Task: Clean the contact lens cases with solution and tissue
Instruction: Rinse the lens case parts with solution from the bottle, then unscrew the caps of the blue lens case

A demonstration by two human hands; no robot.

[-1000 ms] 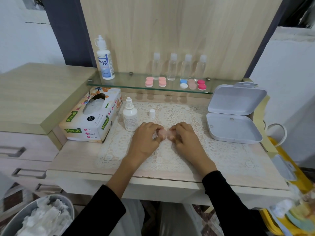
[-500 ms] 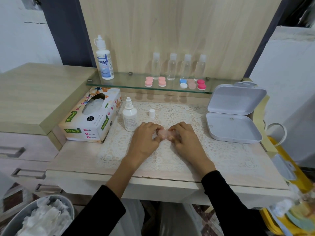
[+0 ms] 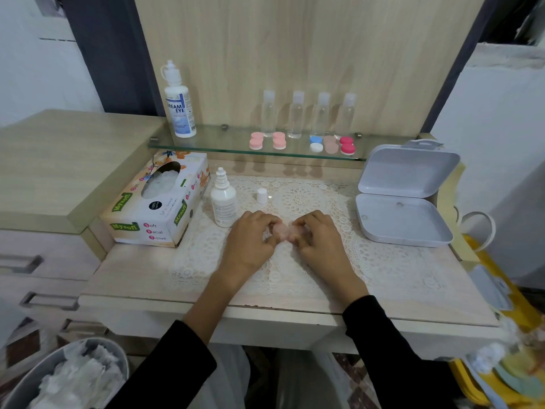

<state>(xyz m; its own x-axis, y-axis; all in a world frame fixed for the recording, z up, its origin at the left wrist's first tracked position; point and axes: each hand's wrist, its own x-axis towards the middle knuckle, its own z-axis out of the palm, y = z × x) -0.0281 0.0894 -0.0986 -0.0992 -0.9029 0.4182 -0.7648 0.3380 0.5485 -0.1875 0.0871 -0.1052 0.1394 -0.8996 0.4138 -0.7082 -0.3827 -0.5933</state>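
Black sleeves lead from the bottom of the frame to both hands, which meet in the centre over the lace mat point(image 3: 383, 261). The left hand point(image 3: 250, 240) and the right hand point(image 3: 320, 240) each pinch one end of the pink lens case point(image 3: 282, 230) with curled fingers, low over the table point(image 3: 132, 281). Compared with one second ago almost nothing has moved: the hands stay in the same place and only the fingertips have shifted a little. I judge that this case is not yet finished; whether its caps are on or off I cannot tell.

Just behind the left hand stands the small solution bottle point(image 3: 223, 202), with its cap point(image 3: 262, 195) off beside it. Its label is too small to read. At middle left the tissue box point(image 3: 159, 208) says "Mysoft" and "Soft Facial Tissue". On the glass shelf point(image 3: 224, 147) at the back, the tall bottle point(image 3: 179, 104) says "DREAM EYE", and the other lens cases point(image 3: 256, 140) wait there.
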